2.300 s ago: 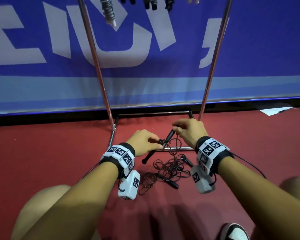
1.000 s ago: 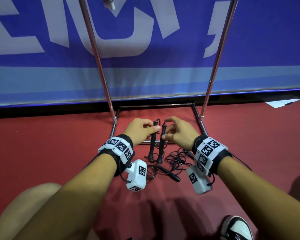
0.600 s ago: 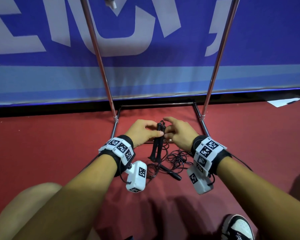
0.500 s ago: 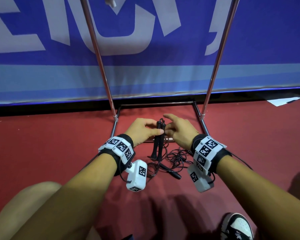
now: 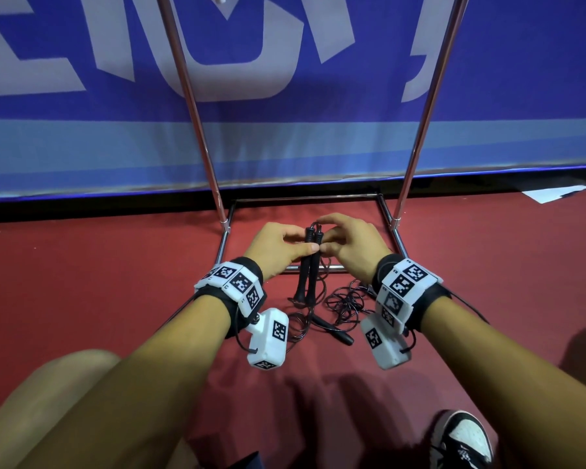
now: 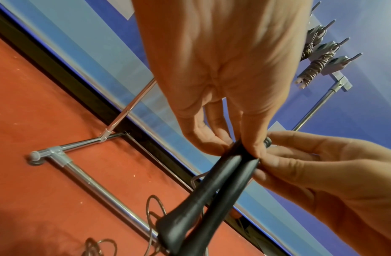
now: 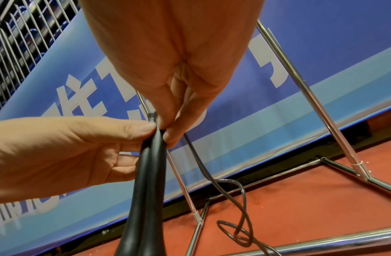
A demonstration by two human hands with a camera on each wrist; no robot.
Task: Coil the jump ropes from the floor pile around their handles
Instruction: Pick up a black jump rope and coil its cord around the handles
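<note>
Now the left hand (image 5: 278, 245) and right hand (image 5: 351, 247) pinch both black handles (image 5: 310, 262) together upright above the floor pile (image 5: 344, 304), where a second ago they were apart, so winding the cord (image 7: 203, 166) can begin.

Red floor (image 5: 82, 299), blue banner (image 5: 318, 147) with white lettering, chrome rack frame (image 5: 197, 106), paper sheet (image 5: 552, 193)

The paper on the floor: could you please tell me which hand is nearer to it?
Right. The right hand pinches the handles on the side towards the paper; the left hand holds them from the far side.
</note>
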